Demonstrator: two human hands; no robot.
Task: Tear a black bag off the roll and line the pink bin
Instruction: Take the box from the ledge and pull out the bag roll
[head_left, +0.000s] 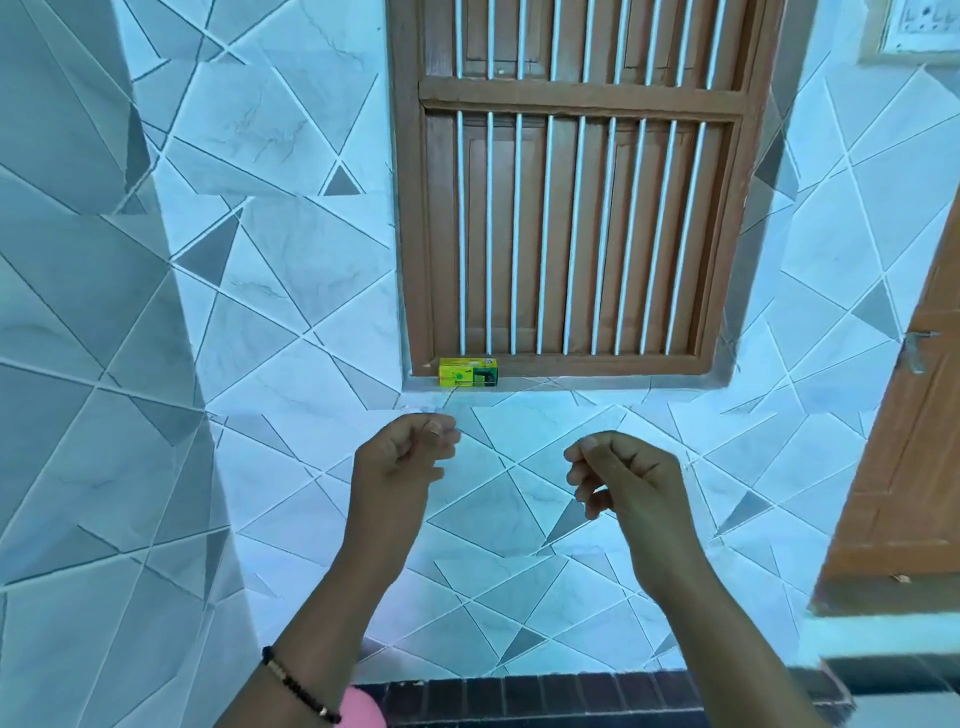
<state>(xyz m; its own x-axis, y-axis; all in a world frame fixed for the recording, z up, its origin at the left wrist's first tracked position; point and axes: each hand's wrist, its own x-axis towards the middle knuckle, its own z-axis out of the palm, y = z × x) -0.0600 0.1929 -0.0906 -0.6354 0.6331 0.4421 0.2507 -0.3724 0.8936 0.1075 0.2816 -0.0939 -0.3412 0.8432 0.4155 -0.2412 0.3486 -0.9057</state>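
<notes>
My left hand (405, 457) and my right hand (618, 478) are raised in front of the tiled wall, below the window sill. Both have their fingers curled in loosely and nothing shows in either. A small patch of the pink bin (363, 709) peeks out at the bottom edge, behind my left forearm, which wears a black bead bracelet. A yellow-green box (467, 372) sits on the sill, above my left hand. No black bag or roll is in sight.
A brown wooden window (566, 208) with white bars fills the upper middle. A tiled column (78, 364) juts out at the left. A wooden door (914, 467) with a metal handle stands at the right. Dark floor tiles (545, 696) run along the bottom.
</notes>
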